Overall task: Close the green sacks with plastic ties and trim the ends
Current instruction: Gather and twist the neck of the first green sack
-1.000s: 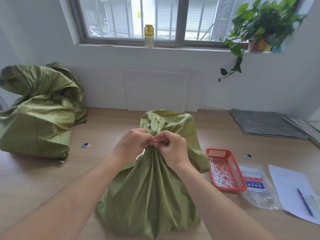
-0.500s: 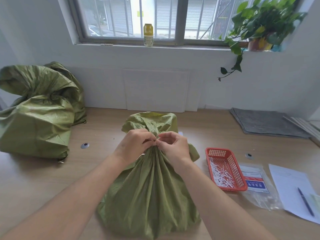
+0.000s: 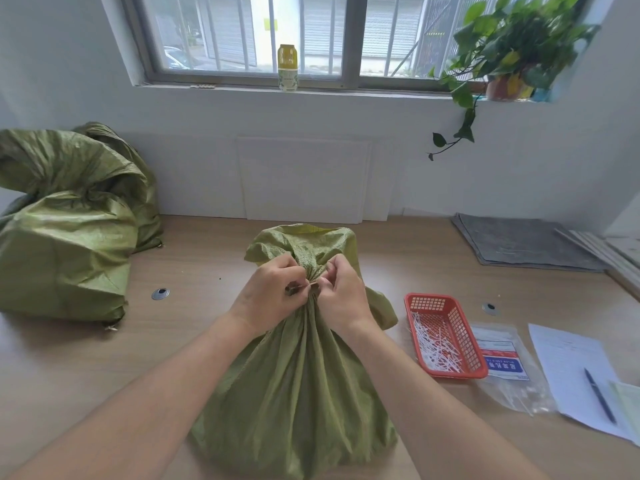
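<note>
A green woven sack (image 3: 298, 386) stands on the wooden table in front of me, its mouth gathered into a tight neck. My left hand (image 3: 273, 299) grips the neck from the left. My right hand (image 3: 341, 296) pinches it from the right. Between the fingertips a thin pale strip shows at the neck; I cannot tell if it is a plastic tie. The sack's loose top (image 3: 304, 244) flares out behind my hands. More green sacks (image 3: 65, 230) lie heaped at the far left of the table.
A red plastic basket (image 3: 465, 341) with several white tie pieces sits right of the sack. Beside it lie a clear bag of ties (image 3: 509, 368), papers with a pen (image 3: 600, 394) and a grey mat (image 3: 523, 242). A bottle (image 3: 287, 67) and a plant (image 3: 509, 46) stand on the windowsill.
The sack's loose top has bunched lower and shifted left behind my hands. My fingers have moved slightly at the neck; both hands stay on it.
</note>
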{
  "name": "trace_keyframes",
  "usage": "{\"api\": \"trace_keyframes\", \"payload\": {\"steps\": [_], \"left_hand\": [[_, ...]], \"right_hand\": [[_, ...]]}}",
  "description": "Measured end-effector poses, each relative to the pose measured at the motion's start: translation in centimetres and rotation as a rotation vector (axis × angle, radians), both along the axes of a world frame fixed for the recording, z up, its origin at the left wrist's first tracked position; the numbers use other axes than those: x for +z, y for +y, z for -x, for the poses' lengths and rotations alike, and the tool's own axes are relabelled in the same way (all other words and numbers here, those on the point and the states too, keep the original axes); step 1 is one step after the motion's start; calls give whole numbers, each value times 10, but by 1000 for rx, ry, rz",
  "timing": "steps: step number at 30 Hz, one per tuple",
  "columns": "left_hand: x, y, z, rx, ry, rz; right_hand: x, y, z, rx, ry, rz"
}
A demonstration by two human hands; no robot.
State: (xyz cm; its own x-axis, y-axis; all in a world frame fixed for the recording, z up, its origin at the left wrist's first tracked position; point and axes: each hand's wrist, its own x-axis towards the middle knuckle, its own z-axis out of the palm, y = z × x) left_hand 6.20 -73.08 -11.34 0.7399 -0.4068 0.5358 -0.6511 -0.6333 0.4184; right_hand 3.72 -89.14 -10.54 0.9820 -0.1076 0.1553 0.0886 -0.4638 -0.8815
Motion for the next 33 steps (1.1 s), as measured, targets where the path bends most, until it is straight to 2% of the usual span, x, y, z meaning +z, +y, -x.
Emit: {"api": "trace_keyframes", "payload": {"steps": [5,8,12,15,17,22,29,33], "left_hand": [[-4,9,-1,39,35,50],[-6,13,-3,24,25,55],[-6,18,-5,-16,15,51],[-5,16,-9,-61,-4,41],[-3,15,-10,-96,-13,43],[-4,16,-10,-135,-22,59],[-27,17,-3,-22,52,277],[-43,17,0,38,135,396]], "right_hand": [[1,3,-3,-4,40,-310],[0,-1,-6,44,63,-351],[5,-9,-6,137,140,-112],[6,-7,-4,193,93,169],[5,-7,-6,200,100,219],[8,-14,-6,376,292,75],[9,-11,-2,378,270,-280],[4,-6,-2,384,276,-338]]}}
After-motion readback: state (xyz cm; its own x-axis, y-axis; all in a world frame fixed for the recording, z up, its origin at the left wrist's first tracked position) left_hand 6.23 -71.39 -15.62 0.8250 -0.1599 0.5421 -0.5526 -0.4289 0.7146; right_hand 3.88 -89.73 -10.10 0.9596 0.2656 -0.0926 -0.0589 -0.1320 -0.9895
